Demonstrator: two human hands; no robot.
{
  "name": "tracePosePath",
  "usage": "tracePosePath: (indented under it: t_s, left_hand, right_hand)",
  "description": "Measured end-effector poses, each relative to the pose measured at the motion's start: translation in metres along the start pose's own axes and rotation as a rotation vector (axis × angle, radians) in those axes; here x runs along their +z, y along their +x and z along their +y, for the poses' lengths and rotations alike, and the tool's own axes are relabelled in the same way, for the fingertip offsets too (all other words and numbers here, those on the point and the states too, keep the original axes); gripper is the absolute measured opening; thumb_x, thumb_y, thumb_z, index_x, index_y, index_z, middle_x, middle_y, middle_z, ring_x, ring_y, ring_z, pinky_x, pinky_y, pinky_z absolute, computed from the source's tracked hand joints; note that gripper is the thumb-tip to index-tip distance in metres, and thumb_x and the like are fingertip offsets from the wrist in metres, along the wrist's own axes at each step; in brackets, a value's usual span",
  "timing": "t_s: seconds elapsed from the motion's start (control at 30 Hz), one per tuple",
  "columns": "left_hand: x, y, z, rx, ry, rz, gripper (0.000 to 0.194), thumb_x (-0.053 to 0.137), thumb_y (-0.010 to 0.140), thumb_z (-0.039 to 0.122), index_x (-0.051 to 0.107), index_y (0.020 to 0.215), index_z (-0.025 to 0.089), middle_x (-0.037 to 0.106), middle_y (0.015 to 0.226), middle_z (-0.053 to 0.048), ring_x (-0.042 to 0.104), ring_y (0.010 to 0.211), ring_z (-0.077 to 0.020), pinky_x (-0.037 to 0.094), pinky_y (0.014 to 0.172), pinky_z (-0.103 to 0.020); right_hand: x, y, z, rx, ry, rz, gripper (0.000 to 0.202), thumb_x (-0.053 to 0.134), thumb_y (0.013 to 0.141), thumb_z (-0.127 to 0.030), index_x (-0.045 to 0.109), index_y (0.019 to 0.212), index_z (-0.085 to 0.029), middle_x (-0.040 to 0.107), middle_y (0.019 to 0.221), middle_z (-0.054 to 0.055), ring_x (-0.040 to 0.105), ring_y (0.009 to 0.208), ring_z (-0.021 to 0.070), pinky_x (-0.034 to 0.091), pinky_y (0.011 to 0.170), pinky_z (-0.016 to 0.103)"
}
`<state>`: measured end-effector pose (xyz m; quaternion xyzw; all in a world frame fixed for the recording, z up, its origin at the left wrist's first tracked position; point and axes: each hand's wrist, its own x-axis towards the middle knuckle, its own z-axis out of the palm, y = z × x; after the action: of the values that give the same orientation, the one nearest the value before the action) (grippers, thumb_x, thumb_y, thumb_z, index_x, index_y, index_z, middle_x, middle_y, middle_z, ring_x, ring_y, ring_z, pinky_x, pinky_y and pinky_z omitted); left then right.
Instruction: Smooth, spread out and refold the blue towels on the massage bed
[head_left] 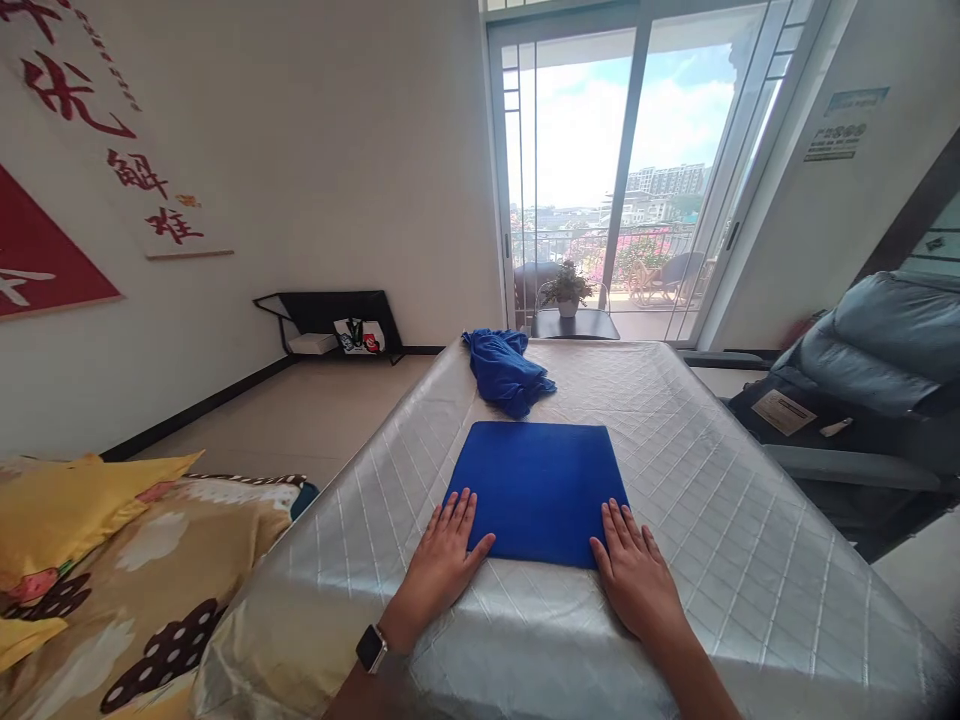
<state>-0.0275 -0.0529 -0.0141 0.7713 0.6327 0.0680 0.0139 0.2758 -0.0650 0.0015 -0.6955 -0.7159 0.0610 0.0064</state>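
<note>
A flat blue folded cloth [541, 485] lies on the silver quilted cover [720, 480] of the table in front of me. On its near left corner rests my left hand [448, 548], palm down with the fingers stretched out; a watch is on that wrist. My right hand [636, 562] lies flat across the near right corner, fingers extended and thumb apart. Neither hand grips anything. Just beyond the folded cloth, a crumpled blue cloth [506, 372] sits in a loose heap near the far left edge of the cover.
To the left is bedding with a yellow pillow [82, 510]. A grey armchair [870, 340] stands at the right with papers on its seat. Past the far edge, a potted plant [568, 290] sits on a chair before the sliding glass door. A black rack [337, 325] is by the wall.
</note>
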Motion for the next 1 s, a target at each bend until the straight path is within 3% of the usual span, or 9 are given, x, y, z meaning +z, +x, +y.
tracePosePath:
  t_s: [0.23,0.47,0.77,1.0]
  left_hand:
    - [0.005,0.002,0.002,-0.008,-0.010,0.039,0.082,0.020,0.097,0.069,0.021,0.157,0.014,0.019,0.162,-0.007,0.016,0.150,-0.0266,0.013,0.122,-0.045]
    - [0.012,0.002,0.001,-0.014,-0.040,0.068,0.082,0.022,0.096,0.070,0.020,0.157,0.014,0.018,0.162,-0.008,0.017,0.150,-0.0270,0.016,0.122,-0.048]
    - [0.007,0.001,0.003,-0.012,-0.036,0.058,0.083,0.023,0.096,0.071,0.020,0.156,0.014,0.018,0.162,-0.008,0.018,0.150,-0.0268,0.017,0.122,-0.048]
    - [0.000,-0.001,0.004,0.006,0.004,0.063,0.080,0.025,0.097,0.068,0.023,0.156,0.014,0.022,0.161,-0.008,0.020,0.149,-0.0271,0.020,0.122,-0.049]
  right_hand:
    - [-0.003,0.000,-0.001,0.004,-0.028,-0.011,0.063,0.016,0.101,-0.046,0.011,0.156,-0.016,0.003,0.162,-0.001,0.005,0.151,0.0169,0.007,0.124,0.041]
    - [-0.011,0.007,0.006,-0.059,-0.031,-0.003,0.063,0.018,0.101,-0.044,0.022,0.155,-0.014,0.016,0.162,0.003,0.012,0.150,0.0204,0.013,0.122,0.045]
    - [-0.048,0.074,-0.004,-0.092,-0.045,0.012,0.062,0.018,0.101,-0.040,0.024,0.155,-0.009,0.019,0.162,0.007,0.015,0.150,0.0215,0.015,0.121,0.043]
    - [-0.014,0.106,0.003,-0.034,-0.031,0.076,0.063,0.018,0.101,-0.038,0.021,0.156,-0.007,0.018,0.163,0.008,0.015,0.150,0.0219,0.013,0.121,0.041]
